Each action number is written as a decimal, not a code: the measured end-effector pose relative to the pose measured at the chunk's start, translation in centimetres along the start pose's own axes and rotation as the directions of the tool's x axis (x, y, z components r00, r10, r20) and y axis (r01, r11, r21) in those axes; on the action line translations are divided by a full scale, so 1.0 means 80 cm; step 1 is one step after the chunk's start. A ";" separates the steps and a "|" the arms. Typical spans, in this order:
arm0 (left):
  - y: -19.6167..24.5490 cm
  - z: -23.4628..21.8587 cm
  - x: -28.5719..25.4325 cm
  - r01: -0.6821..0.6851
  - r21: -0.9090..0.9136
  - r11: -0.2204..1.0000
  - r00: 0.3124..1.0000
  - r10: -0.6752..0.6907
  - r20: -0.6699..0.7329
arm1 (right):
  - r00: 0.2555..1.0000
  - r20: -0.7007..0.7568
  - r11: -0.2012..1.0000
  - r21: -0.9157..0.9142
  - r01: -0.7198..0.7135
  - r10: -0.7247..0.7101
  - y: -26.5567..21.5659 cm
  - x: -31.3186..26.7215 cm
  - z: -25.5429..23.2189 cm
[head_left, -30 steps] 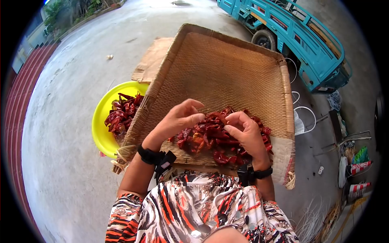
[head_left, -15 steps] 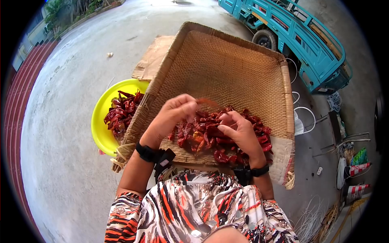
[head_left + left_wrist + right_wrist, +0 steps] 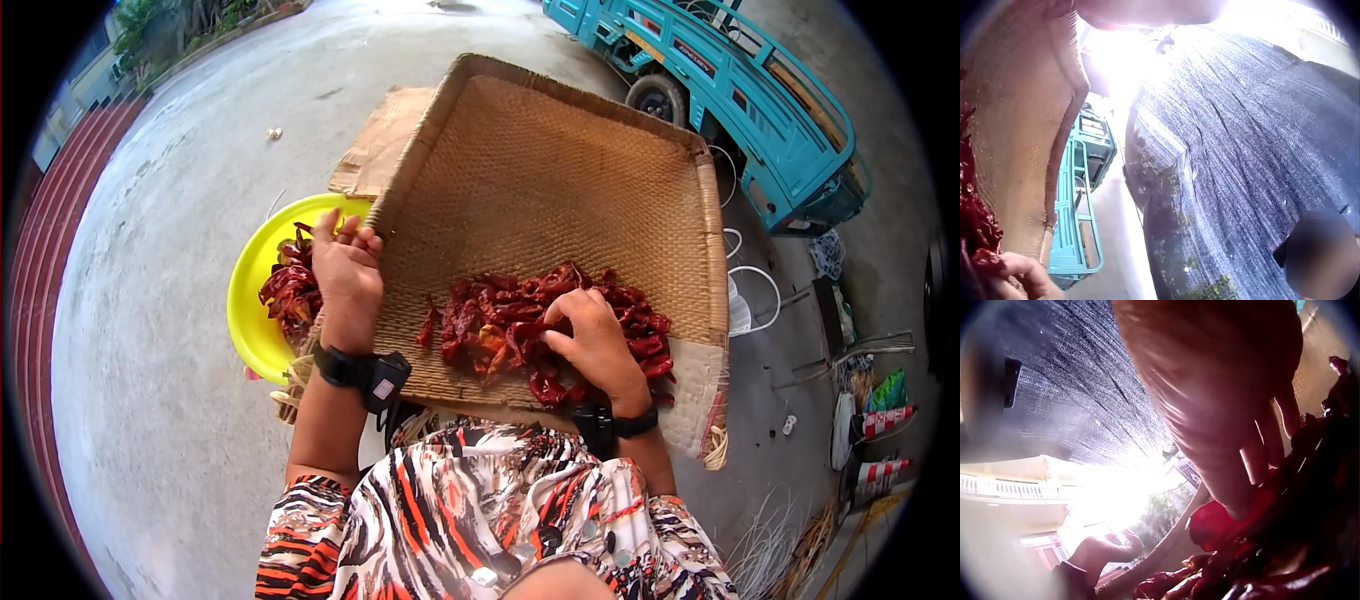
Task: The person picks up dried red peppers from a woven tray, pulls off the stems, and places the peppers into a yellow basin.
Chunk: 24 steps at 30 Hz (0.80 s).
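Observation:
Dried red chili peppers (image 3: pixel 495 330) lie heaped in the near part of a woven basket tray (image 3: pixel 560 170). My right hand (image 3: pixel 598 345) is down at this heap, thumb and fingers pinching a chili pepper (image 3: pixel 1210 526), whose glossy red skin shows at the fingertips in the right wrist view. Over the tray's left rim is my left hand (image 3: pixel 348 275), turned partly palm up with its fingers loosely bent and nothing visible in them. Just beyond that rim sits a yellow basin (image 3: pixel 248 290) with more chili peppers (image 3: pixel 290 290) in it, partly covered by the left hand.
A flat brown board (image 3: pixel 385 140) lies behind the basin, beside the tray. At the back right stands a turquoise cargo tricycle (image 3: pixel 740 110). White pails (image 3: pixel 738 305) are on the concrete right of the tray, with red-and-white cones (image 3: pixel 885 420) farther right.
My left hand first came up with a reddish chili pepper, then swung left to the tray's rim by the basin, and the pepper is out of sight. The right hand has stayed near the heap.

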State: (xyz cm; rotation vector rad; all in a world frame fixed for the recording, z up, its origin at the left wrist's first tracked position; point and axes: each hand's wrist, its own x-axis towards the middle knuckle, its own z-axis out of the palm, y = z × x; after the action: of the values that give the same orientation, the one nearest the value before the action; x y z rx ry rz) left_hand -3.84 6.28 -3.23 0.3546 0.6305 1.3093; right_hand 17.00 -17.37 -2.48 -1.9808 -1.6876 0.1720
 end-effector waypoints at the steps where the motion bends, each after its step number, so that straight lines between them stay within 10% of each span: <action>1: -0.008 -0.004 0.002 0.017 0.100 0.995 0.993 -0.028 0.111 | 1.000 -0.026 0.999 0.042 -0.002 0.004 0.000 0.001 -0.001; 5: -0.018 0.015 -0.028 -0.053 0.567 0.822 0.818 -0.290 0.497 | 0.958 0.063 0.875 0.392 -0.283 0.281 -0.018 0.007 -0.011; 12: -0.032 0.027 -0.067 -0.158 0.750 0.642 0.376 -0.663 0.647 | 0.977 -0.027 0.781 0.605 -0.154 0.213 -0.029 0.014 0.004; 24: -0.029 0.026 -0.069 -0.036 0.767 0.640 0.308 -0.723 0.618 | 0.988 -0.060 0.720 0.691 -0.061 0.142 -0.026 0.014 0.015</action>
State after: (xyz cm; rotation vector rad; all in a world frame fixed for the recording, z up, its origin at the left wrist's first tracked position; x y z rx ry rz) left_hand -1.45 0.59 -1.64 1.3629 0.1330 0.1568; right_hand 14.87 -15.77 -2.26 -1.4664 -1.1846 0.6271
